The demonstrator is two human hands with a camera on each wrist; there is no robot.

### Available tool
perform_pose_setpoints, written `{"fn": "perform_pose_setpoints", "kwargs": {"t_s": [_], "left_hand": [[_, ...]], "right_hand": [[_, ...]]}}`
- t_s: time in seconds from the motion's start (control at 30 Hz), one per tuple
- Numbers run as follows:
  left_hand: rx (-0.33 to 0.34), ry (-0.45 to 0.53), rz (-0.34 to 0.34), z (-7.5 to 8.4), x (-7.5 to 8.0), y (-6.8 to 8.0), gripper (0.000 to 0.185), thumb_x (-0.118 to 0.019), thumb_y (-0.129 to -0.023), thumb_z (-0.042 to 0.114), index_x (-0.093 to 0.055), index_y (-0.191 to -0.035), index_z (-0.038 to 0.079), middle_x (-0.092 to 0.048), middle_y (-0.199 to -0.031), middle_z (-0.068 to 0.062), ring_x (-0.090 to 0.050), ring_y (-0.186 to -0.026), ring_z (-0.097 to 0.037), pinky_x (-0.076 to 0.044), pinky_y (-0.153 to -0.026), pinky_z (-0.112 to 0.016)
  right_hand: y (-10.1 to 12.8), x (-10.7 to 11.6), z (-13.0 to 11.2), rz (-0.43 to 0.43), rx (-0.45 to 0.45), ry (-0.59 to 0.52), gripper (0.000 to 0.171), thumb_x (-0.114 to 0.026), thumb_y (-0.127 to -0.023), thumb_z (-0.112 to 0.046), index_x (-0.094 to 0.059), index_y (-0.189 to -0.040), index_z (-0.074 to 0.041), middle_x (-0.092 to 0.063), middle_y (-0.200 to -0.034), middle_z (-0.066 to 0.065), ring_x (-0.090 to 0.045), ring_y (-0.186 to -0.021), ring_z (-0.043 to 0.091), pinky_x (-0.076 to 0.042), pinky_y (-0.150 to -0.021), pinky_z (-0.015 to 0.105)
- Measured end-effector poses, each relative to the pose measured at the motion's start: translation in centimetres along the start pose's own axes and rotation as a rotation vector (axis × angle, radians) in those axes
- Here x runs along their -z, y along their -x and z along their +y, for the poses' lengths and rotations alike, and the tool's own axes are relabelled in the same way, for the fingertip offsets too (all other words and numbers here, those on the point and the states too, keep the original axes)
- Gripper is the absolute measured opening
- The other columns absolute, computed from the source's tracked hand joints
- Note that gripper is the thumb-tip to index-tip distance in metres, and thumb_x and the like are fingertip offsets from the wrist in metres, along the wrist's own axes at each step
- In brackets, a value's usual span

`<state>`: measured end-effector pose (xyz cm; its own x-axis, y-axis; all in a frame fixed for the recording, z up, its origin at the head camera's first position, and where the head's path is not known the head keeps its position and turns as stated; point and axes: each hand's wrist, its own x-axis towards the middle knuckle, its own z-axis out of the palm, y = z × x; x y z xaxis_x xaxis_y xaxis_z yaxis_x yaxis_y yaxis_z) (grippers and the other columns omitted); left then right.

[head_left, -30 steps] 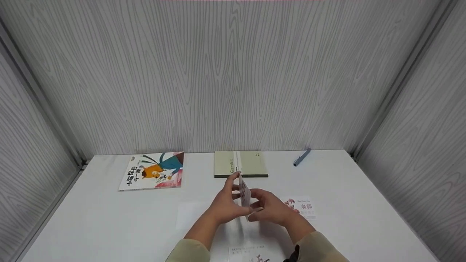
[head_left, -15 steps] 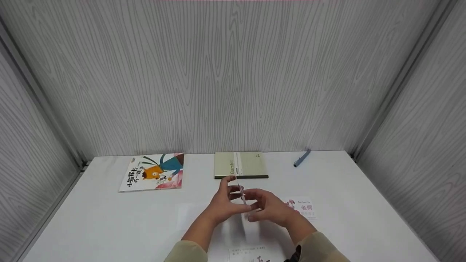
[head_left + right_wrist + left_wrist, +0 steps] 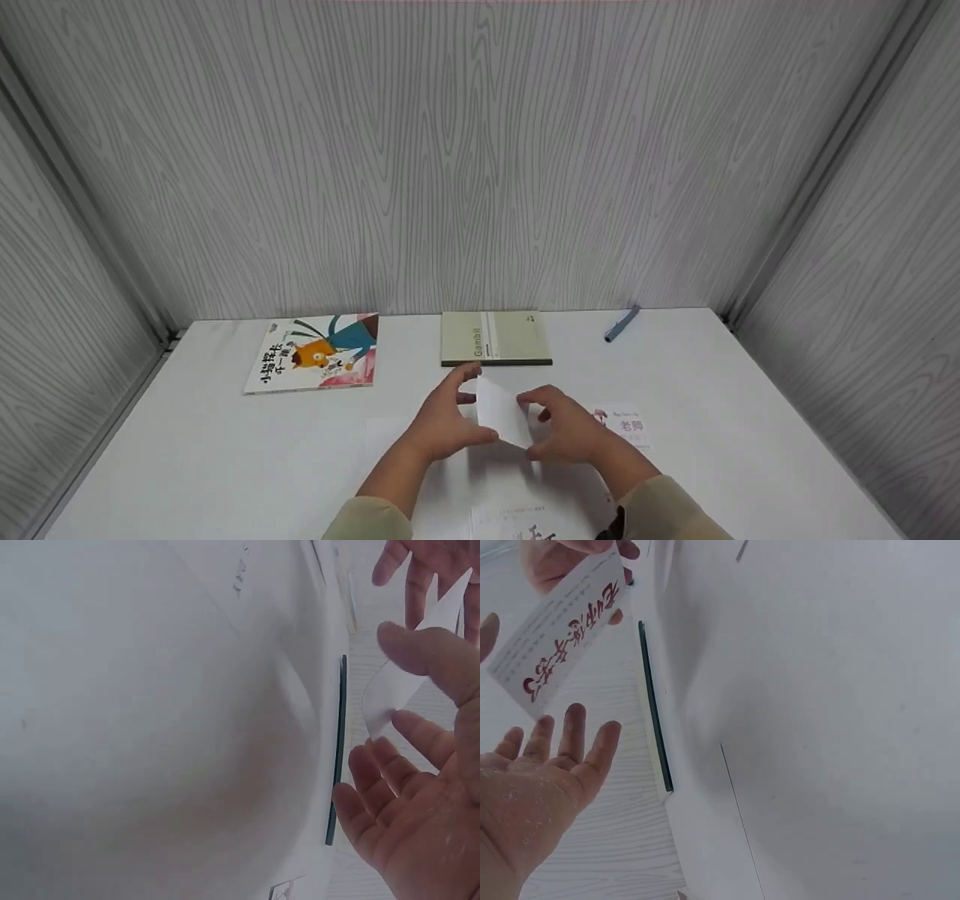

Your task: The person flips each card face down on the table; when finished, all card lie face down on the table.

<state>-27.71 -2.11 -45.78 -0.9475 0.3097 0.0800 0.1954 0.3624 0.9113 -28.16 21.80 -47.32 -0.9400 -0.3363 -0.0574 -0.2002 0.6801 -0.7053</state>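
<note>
I see the white card (image 3: 501, 420), red lettering on its underside, pinched between left hand (image 3: 442, 427) and right hand (image 3: 570, 435) above the worktop's (image 3: 187, 450) near-centre, apparently mid-turn, not yet laid down beside the other cards.

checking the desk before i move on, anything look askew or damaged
Nothing looks damaged or spilled. Only the picture book and the pen lie slightly angled to the table edge; the card is held between both hands.
</note>
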Motion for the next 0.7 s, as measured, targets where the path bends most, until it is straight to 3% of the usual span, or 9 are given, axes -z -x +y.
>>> {"fn": "perform_pose_setpoints", "kwargs": {"t_s": [0.13,0.27,0.43,0.7], "left_hand": [[0.018,-0.22,-0.01,-0.3,-0.8,0.1,0.09,-0.094,-0.074,0.011,-0.051,-0.153,0.003,-0.044,-0.162,-0.013,-0.051,-0.142,-0.041,-0.046,-0.113,-0.054],[0.062,-0.366,-0.021,-0.6,-1.5,0.1,0.083,-0.094,-0.076,0.013,-0.055,-0.147,-0.004,-0.045,-0.16,-0.018,-0.044,-0.146,-0.044,-0.041,-0.118,-0.055],[0.06,-0.512,-0.045,-1.1,-2.5,0.2,0.074,-0.094,-0.075,0.016,-0.062,-0.139,-0.004,-0.046,-0.158,-0.022,-0.046,-0.142,-0.047,-0.046,-0.111,-0.06],[0.034,-0.655,-0.162,-1.0,-3.4,0.7,0.059,-0.09,-0.077,0.022,-0.071,-0.126,-0.002,-0.054,-0.151,-0.017,-0.051,-0.138,-0.042,-0.047,-0.109,-0.059]], "right_hand": [[-0.1,0.0,0.1,0.036,-0.037,0.109,0.082,-0.097,-0.07,-0.007,-0.061,-0.144,-0.015,-0.053,-0.146,0.008,-0.059,-0.125,0.034,-0.055,-0.103,0.051],[-0.4,0.0,0.4,0.022,-0.058,0.158,0.08,-0.097,-0.071,-0.007,-0.063,-0.142,-0.016,-0.052,-0.148,0.008,-0.059,-0.13,0.034,-0.053,-0.106,0.052],[-0.5,-0.2,1.2,-0.02,-0.011,0.195,0.077,-0.096,-0.068,-0.006,-0.065,-0.138,-0.007,-0.055,-0.144,0.011,-0.059,-0.127,0.035,-0.051,-0.108,0.052],[-0.5,-0.3,1.5,-0.031,0.014,0.246,0.077,-0.096,-0.067,-0.006,-0.064,-0.137,-0.002,-0.058,-0.144,0.016,-0.055,-0.134,0.04,-0.046,-0.113,0.055]]}}
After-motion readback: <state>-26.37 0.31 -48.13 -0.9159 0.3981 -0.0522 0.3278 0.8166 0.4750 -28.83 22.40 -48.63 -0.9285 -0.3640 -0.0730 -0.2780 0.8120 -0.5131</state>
